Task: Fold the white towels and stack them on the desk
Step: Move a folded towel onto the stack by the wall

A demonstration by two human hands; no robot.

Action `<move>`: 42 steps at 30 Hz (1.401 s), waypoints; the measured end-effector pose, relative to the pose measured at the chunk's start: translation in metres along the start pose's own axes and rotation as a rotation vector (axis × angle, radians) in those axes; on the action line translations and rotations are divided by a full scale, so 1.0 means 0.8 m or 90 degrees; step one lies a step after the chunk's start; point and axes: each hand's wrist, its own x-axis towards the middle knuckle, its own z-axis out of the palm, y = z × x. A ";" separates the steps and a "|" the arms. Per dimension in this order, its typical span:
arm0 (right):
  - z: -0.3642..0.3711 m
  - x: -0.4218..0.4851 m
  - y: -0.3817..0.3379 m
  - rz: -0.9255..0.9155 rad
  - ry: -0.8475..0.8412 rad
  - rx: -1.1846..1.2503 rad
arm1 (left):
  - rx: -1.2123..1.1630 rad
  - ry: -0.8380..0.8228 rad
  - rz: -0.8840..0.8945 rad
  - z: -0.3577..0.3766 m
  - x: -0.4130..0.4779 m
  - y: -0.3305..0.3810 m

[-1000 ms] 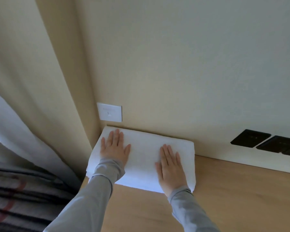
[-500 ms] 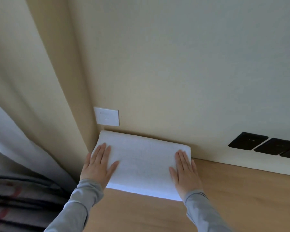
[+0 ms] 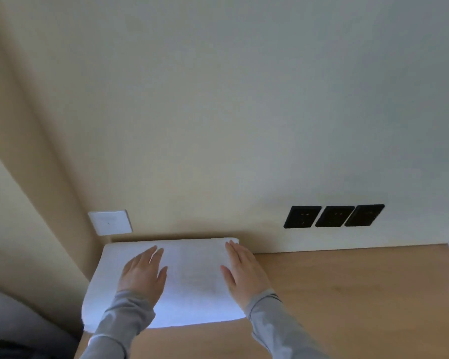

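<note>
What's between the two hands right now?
Only a bare stretch of the folded white towel, seen in the head view. The left hand and right hand both lie flat on it.

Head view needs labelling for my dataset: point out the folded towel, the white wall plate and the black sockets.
folded towel (image 3: 192, 275), head view, bare middle of its top
white wall plate (image 3: 110, 222), head view, centre of its face
black sockets (image 3: 335, 216), head view, middle socket's face

White towel (image 3: 192, 278) folded, flat on desk (image 3: 360, 294), in wall corner
</note>
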 end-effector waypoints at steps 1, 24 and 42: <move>-0.013 -0.003 0.007 0.006 0.012 -0.007 | 0.008 0.003 0.017 -0.008 0.002 0.017; -0.345 -0.458 0.437 0.302 0.239 -0.114 | 0.028 0.089 0.402 -0.080 -0.158 0.724; -0.395 -0.616 0.761 0.485 0.117 -0.169 | 0.009 0.030 0.506 0.031 -0.152 1.083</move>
